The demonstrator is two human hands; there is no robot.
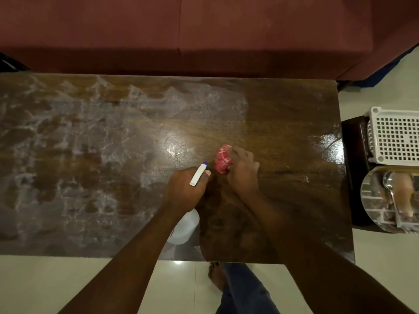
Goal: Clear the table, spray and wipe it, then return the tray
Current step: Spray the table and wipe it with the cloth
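**Roughly halfway: bench sprayed, wiping barely begun**

Clearing looks done. The bench (283, 105) carries nothing but what the two hands hold. A whitish, streaky film of spray covers its left and middle parts, while the right part shows bare dark wood with a glossy patch near the right edge. I judge that spraying is nearly finished and almost all the wiping is left, with the tray's return after that.

The steel tray (371, 207), which I take to be the task's tray, sits off the bench on a dark side stool (353, 155) just beside the right end. The spray bottle (186, 225) is upright over the near middle of the bench. The left hand (183, 191) has its grip wrapped round the bottle's neck, nozzle pointing away from the person. The right hand (242, 171) has its grip closed on a bunched red checked cloth (222, 160), held to the wood just beside the nozzle.

Around this, a maroon sofa (204, 30) runs along the far edge and pale floor tiles (56, 279) lie on the near side. A white perforated basket (396, 137) shares the stool with the tray, and a spoon (388, 181) lies on the tray. A bare foot (216, 275) stands close to the near edge.

Nothing blocks the wiping path. The bottle in the left hand will need a place to stand, and the spoon may slide when the tray is lifted.
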